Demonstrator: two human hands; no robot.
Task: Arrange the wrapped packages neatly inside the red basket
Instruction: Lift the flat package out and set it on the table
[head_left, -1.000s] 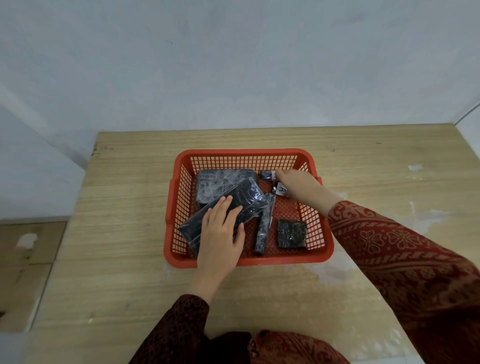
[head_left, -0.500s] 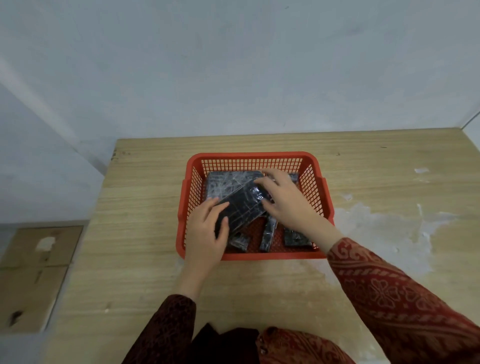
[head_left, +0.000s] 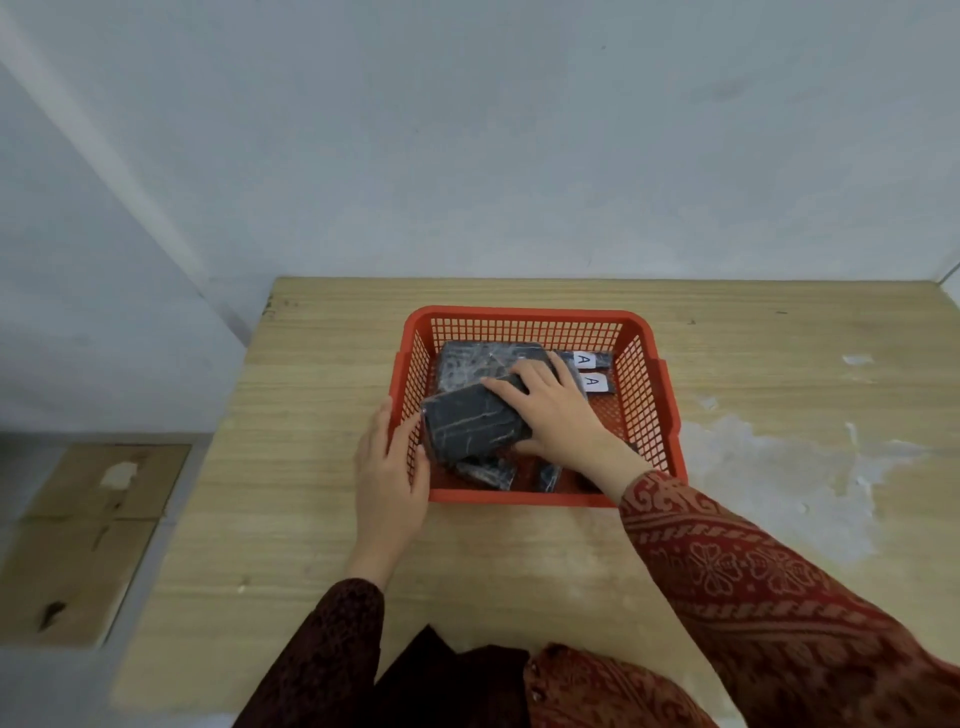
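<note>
The red basket (head_left: 524, 317) sits on the wooden table. Inside, my right hand (head_left: 553, 410) grips a large dark wrapped package (head_left: 470, 423), fingers over its top edge, thumb under its near side. A second large dark package (head_left: 467, 361) lies flat behind it. Two small packages with white "A" labels (head_left: 592, 371) lie at the far right of the basket. Smaller dark packages (head_left: 485, 473) lie by the near wall, partly hidden. My left hand (head_left: 389, 478) rests against the basket's near left corner, thumb on the rim.
The wooden table (head_left: 311, 415) ends at its left edge, with floor and flat cardboard (head_left: 88, 519) beyond. White patches (head_left: 769, 457) mark the tabletop right of the basket. A pale wall rises behind the table.
My right hand left the small labelled packages and took hold of the large package. My left hand let go of that package and moved out to the basket's left corner.
</note>
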